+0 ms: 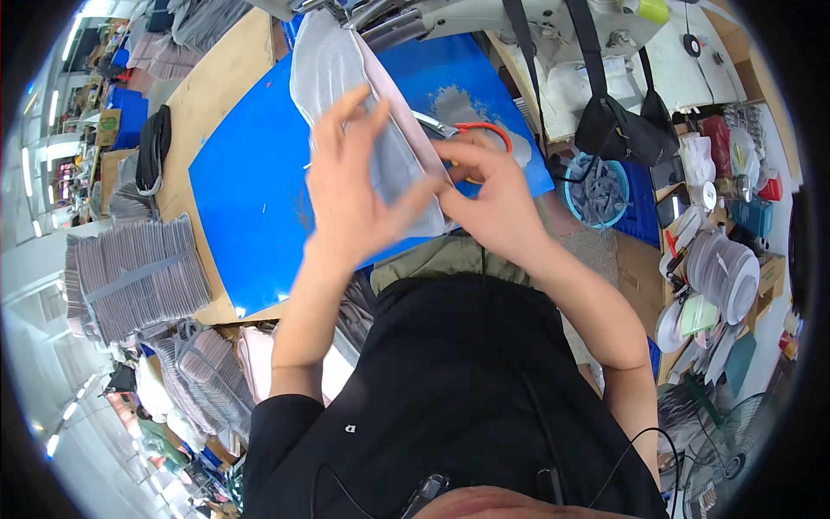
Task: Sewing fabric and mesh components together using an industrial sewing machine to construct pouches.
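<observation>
A long piece of light grey mesh fabric (333,69) with a pale pink strip (389,91) along its right edge runs from the sewing machine (380,22) down toward me. My left hand (346,186) lies over the mesh with its fingers spread, slightly smeared by motion. At the fabric's right edge, my right hand (497,199) pinches the strip between thumb and fingers. Just beyond the right hand lie scissors (488,128) with orange-red handles, partly hidden by that hand and the fabric.
Under the fabric is a blue work surface (251,164) on a wooden table (220,86). Tied stacks of grey fabric pieces (143,268) stand at the left. A black bag (618,130) hangs at the right above a light blue basket (596,195) of scraps. A fan (735,463) stands at lower right.
</observation>
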Demonstrator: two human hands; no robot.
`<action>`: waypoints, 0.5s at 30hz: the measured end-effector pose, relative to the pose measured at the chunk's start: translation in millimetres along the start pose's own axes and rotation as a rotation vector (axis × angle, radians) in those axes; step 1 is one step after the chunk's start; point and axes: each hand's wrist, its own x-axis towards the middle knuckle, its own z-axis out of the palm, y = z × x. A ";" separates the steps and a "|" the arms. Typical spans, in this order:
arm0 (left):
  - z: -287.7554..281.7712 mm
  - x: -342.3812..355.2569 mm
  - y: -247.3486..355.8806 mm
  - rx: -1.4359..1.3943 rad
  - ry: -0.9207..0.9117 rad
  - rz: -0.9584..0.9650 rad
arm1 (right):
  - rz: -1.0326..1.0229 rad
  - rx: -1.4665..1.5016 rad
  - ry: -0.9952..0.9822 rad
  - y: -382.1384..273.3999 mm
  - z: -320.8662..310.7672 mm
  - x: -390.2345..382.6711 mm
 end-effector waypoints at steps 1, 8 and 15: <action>0.4 -16.2 7.0 -0.055 0.057 0.113 | 0.055 0.051 -0.023 -2.0 0.1 -8.5; 9.8 -57.9 16.8 -0.063 0.191 0.208 | 0.260 0.355 0.000 -9.5 11.8 -26.9; -34.2 -24.5 38.8 0.087 -0.082 0.314 | 0.245 0.476 -0.041 -4.3 17.3 -20.1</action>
